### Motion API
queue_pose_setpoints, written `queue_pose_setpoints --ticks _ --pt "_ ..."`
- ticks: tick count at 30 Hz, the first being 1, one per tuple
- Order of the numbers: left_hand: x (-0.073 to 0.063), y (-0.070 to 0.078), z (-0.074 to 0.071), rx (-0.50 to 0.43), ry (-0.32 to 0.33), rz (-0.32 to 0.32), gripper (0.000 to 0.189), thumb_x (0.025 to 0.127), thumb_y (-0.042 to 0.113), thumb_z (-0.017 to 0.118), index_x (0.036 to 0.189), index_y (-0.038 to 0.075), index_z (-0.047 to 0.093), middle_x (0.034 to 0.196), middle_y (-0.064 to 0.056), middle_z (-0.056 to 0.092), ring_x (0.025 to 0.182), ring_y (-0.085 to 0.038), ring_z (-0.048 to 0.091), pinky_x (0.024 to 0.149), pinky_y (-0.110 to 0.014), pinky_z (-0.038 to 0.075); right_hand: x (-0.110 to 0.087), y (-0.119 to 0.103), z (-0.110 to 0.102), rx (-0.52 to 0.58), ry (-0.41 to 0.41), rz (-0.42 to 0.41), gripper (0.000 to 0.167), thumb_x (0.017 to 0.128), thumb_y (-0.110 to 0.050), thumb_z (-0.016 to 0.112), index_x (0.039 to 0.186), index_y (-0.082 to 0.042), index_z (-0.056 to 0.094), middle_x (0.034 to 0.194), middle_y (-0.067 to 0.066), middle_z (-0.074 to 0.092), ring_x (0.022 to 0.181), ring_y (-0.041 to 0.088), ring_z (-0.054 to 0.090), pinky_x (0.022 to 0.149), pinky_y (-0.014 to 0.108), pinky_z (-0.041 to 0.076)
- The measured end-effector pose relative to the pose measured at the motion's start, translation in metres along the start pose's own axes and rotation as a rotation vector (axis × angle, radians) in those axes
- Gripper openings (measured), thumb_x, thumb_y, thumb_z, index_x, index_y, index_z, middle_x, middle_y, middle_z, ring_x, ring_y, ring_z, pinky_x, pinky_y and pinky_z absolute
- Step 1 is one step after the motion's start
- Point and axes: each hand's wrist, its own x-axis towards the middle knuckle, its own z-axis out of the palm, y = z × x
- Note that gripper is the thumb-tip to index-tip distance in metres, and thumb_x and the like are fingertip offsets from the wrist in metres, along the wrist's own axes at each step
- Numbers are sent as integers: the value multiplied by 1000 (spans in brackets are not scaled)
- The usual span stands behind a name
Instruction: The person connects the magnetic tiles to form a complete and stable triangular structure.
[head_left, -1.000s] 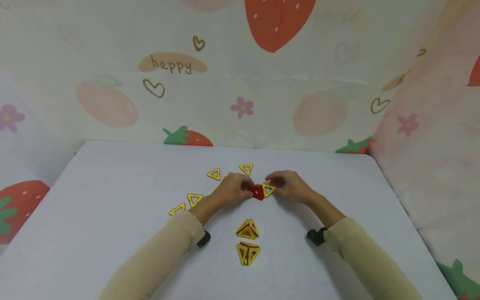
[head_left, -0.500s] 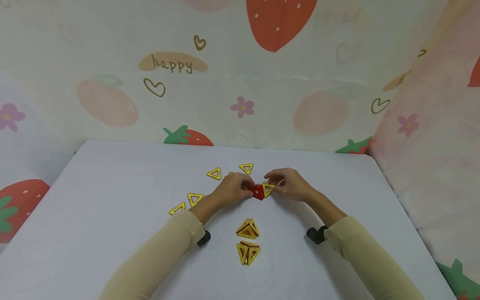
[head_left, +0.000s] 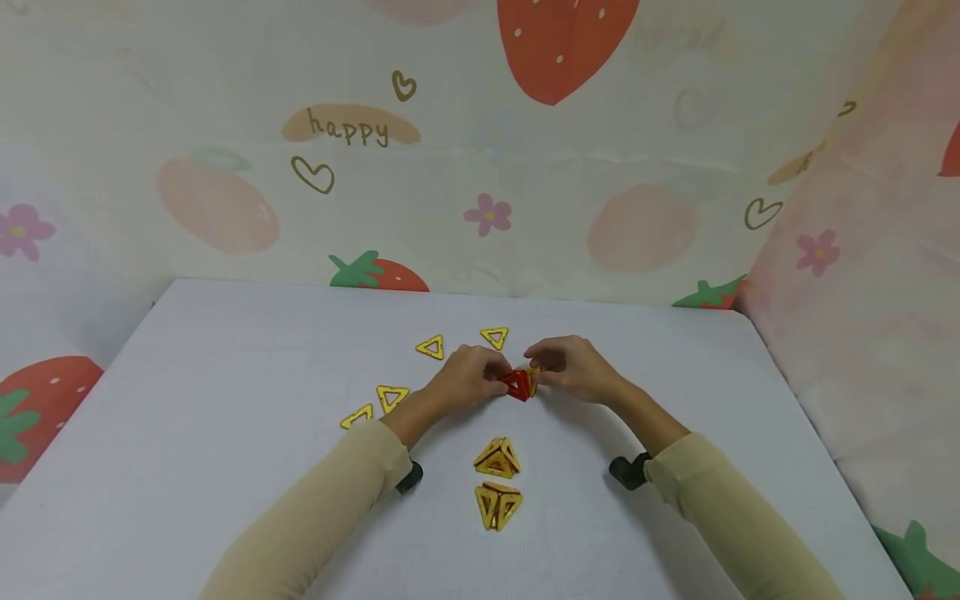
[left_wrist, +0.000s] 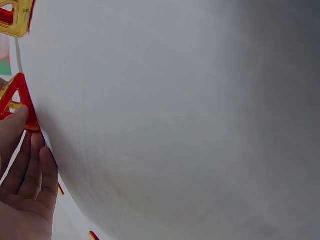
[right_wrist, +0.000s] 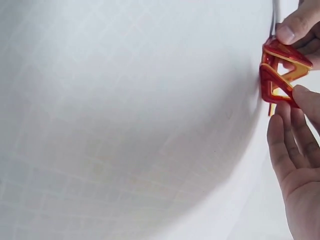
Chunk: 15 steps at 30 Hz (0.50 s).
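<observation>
In the head view my left hand (head_left: 468, 377) pinches a red triangular magnetic tile (head_left: 515, 383) that stands tilted over the table. My right hand (head_left: 576, 367) holds a yellow triangular tile (head_left: 533, 382) against its right side, seen nearly edge-on. The left wrist view shows my left thumb on the face of the red tile (left_wrist: 28, 100), fingers behind it. In the right wrist view the right thumb and fingers pinch the lower tile (right_wrist: 266, 84) at a corner. It leans against the tiles (right_wrist: 287, 51) under the left thumb, forming a partly folded shape.
Two small yellow pyramids (head_left: 497, 458) (head_left: 498, 505) of tiles stand in front of the hands, one nearer than the other. Several loose yellow triangles (head_left: 423, 347) lie behind and left of the left hand, one partly behind the left forearm. The white table (head_left: 225, 367) meets a printed backdrop.
My right hand has moved slightly left and turned the yellow tile in toward the red one, so less of its face shows. The left hand keeps its hold.
</observation>
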Motion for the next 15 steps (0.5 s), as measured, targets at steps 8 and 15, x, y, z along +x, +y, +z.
queue_pose_setpoints --ticks 8,15 --pt "0 0 0 -4 9 -3 17 88 7 75 105 4 74 97 -4 73 86 -13 64 83 -29 53 -1 -2 0 28 -3 10 33 87 4 72 119 6 66 106 14 71 100 28 68 90 42 54" --pt "0 0 1 -14 9 17 17 89 7 75 105 4 74 97 -4 73 86 -13 64 83 -29 53 -1 0 4 64 -12 7 32 88 3 71 119 6 66 115 19 68 101 29 69 88 39 55"
